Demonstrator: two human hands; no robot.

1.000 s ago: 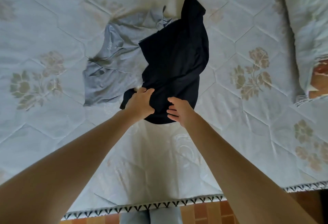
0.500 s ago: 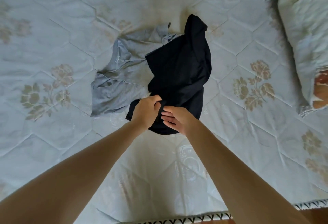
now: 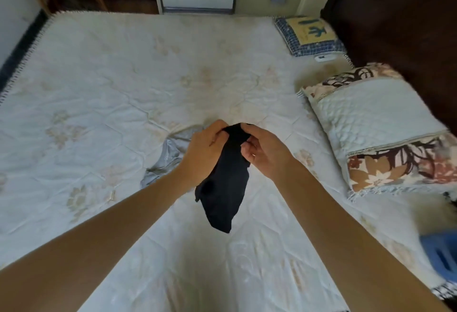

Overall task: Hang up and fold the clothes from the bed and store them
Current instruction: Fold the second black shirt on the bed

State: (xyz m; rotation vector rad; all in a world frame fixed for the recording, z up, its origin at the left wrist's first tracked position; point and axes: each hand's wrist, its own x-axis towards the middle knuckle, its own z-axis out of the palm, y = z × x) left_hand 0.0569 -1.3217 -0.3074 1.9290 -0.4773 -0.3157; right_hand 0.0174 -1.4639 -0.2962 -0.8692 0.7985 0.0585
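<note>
Over the middle of the frame, above the pale quilted mattress of the bed, I hold a black fabric garment up in the air with both hands. My left hand grips its top edge from the left, fingers curled into the cloth, and my right hand pinches the same bunched top from the right, so the two hands sit close together and the garment hangs down between my forearms, clear of the bed.

Judging by this, I am early in the task: the black piece is lifted but neither spread, folded nor hung, and I take it the next step is to find its shoulders or waistband and shake it out. A grey crumpled garment lies on the mattress just left of my left hand, untouched. Nothing in view looks stored yet.

Much is hard to read. My left hand and forearm cover part of the grey garment, so I cannot tell what kind of clothing it is, nor the black one, bunched as it is. A blue object at the right edge is cut off and blurred. Two patterned pillows lie at right; the dark area beyond them shows no detail.
</note>
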